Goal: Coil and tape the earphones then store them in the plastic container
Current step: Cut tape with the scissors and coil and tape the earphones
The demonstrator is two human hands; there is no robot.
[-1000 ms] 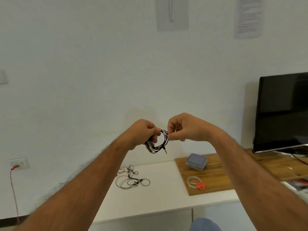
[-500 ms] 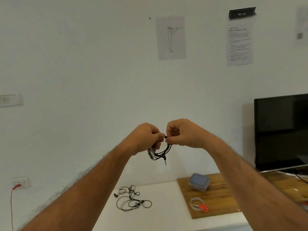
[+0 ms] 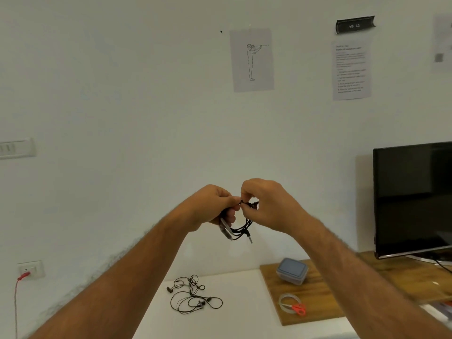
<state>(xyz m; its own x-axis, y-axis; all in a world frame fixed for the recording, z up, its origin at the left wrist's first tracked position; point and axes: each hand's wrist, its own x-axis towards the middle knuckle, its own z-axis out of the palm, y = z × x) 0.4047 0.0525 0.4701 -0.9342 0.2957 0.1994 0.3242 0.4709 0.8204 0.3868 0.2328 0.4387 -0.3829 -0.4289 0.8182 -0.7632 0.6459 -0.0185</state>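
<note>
I hold a coiled black earphone cable (image 3: 238, 231) up in front of the wall, well above the table. My left hand (image 3: 210, 206) grips the left side of the coil. My right hand (image 3: 266, 204) pinches the coil's top with thumb and forefinger. The jack plug dangles below the loop. On the white table lie loose, tangled black earphones (image 3: 193, 296). A closed plastic container with a grey lid (image 3: 292, 270) sits on a wooden board (image 3: 315, 309). A clear tape roll (image 3: 287, 302) lies on the board near its front edge.
Small red scissors (image 3: 299, 309) lie against the tape roll. A black monitor (image 3: 413, 199) stands at the right on a wooden surface. Papers hang on the white wall. A wall socket with a red cable (image 3: 24, 275) is at the lower left.
My view has tilted upward, so the table sits lower in frame. My hands have closed together on the coil, which hangs narrower, and my right fingers now pinch its top.
</note>
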